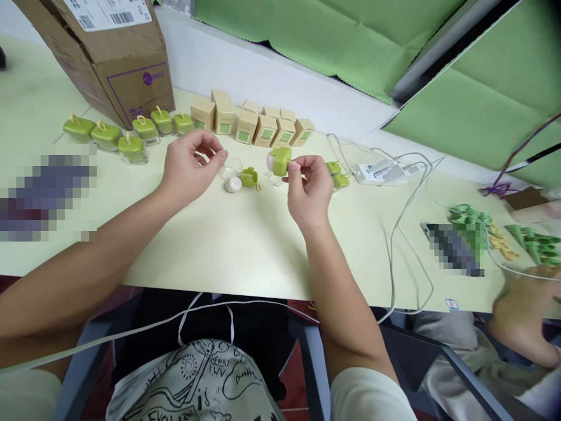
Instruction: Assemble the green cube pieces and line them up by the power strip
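My right hand is closed, thumb and fingers pinching a glossy green lid that is tipped sideways above the table. A pale piece shows on the lid's left side. My left hand hovers to the left with curled fingers, thumb and index tips close together; whatever they might hold is hidden. Just right of its fingertips is a clear cup. A white round piece lies in front of that cup, beside another green lid with a yellow loop. More green lids show behind my right hand.
Several green-lidded clear jars stand at left, near a cardboard carton. Small boxes line the wall. White cables run from a power strip across the table. A co-worker's arm is at right, near green cone-shaped pieces.
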The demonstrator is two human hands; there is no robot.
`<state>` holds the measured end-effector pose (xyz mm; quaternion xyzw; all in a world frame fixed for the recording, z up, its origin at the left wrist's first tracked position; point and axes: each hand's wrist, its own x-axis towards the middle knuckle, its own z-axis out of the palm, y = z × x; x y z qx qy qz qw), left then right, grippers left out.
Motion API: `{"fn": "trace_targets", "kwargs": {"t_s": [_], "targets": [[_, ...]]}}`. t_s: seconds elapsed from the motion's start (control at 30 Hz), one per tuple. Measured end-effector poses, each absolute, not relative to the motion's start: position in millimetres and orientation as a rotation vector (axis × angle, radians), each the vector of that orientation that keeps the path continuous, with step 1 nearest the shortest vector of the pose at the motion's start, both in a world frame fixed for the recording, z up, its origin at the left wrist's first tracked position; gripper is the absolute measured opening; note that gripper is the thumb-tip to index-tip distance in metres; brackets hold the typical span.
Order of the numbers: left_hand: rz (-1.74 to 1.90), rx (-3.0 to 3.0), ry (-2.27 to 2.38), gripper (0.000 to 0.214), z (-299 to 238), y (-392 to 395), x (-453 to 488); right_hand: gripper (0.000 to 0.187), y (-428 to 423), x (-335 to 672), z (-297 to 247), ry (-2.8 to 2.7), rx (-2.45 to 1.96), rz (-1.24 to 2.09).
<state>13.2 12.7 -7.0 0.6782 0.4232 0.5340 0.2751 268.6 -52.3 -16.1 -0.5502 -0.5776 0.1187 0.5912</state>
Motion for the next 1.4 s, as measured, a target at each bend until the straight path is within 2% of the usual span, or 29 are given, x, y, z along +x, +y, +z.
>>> {"fn": "trace_targets", "kwargs": {"t_s": [0.17, 0.37, 0.43, 0.73, 1.0, 1.4], "targets": [[1.269, 1.887, 1.225, 0.021, -25.8, 39.1, 3.1, 0.034, -44.8, 287.1, -18.2, -1.391, -1.419, 0.095], [1.006, 1.972, 1.160, 0.055, -45.6, 51.6, -0.9, 0.030, -33.0, 308.4, -27.7, -1.407, -1.590, -0.032], [1.003, 1.981, 1.147, 0.058, -46.2, 51.7, -0.7, 0.028, -28.6, 313.4, -29.9, -1.403, -1.649, -0.071], [1.071, 2.124, 1.115, 0.040, -37.3, 38.8, 3.2, 0.013, -14.3, 315.0, -21.6, -1.410, -1.819, -0.038], [1.061, 2.151, 1.113, 0.040, -35.3, 35.8, 3.6, 0.006, -5.4, 313.1, -19.0, -1.524, -1.885, -0.033], [1.025, 2.194, 1.118, 0.039, -30.4, 30.0, 5.5, 0.007, -4.7, 323.1, -23.0, -1.607, -1.895, -0.072]]}}
